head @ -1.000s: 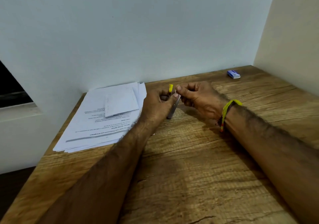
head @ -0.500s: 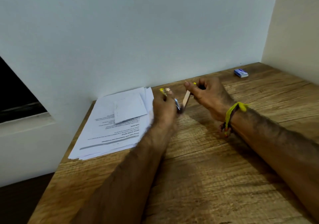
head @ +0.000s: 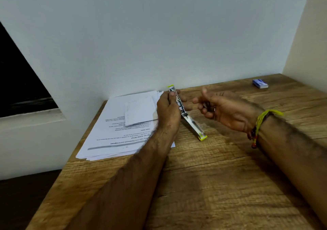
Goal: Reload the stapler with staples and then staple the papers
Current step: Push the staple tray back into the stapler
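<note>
A small metal stapler (head: 187, 118) with yellow-green ends is swung fully open into one long line, its near end resting on the wooden table (head: 221, 185). My left hand (head: 168, 109) grips its far half. My right hand (head: 224, 109) hovers just to the right of the stapler, apart from it, fingers loosely spread and blurred; I cannot make out anything in it. A stack of printed papers (head: 123, 130) lies to the left, under my left wrist, with a smaller white sheet (head: 139, 111) on top. A small blue staple box (head: 260, 83) sits far right by the wall.
White walls enclose the table at the back and right, forming a corner near the staple box. The table's left edge drops to a dark floor beyond the papers. A yellow thread band (head: 261, 121) circles my right wrist.
The stapler has been swung fully open and its near end now rests on the table. My right hand has let go of it and pulled away to the right.
</note>
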